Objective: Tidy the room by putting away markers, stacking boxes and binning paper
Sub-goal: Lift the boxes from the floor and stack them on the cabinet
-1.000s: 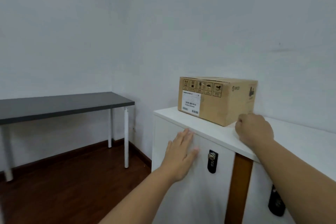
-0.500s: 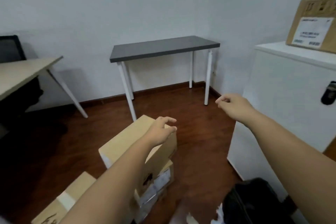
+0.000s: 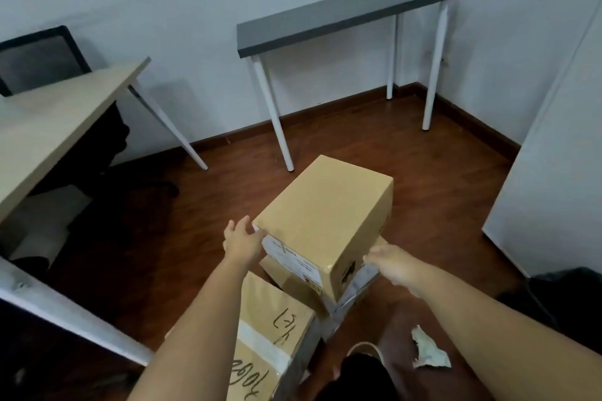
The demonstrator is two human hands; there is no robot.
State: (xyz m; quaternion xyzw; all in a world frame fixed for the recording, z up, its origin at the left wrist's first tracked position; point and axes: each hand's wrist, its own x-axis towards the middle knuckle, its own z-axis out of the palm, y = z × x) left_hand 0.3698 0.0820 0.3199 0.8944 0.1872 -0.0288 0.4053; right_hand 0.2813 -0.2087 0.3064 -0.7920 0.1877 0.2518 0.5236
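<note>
— While both hands bracket the top box [image 3: 322, 218], are they gripping?
— Not yet. Left hand [image 3: 242, 242] touches its near corner, fingers loose; right hand [image 3: 392, 262] hovers open beside it.
— Why there?
— Opposite sides suit lifting. It sits askew on another box [image 3: 355, 291]; paper [image 3: 428, 352] lies on the floor.

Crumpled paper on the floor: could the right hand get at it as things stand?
Probably yes. The paper lies on bare floor with nothing over it, and the right hand, open and holding nothing, hovers beside the top box.
</note>
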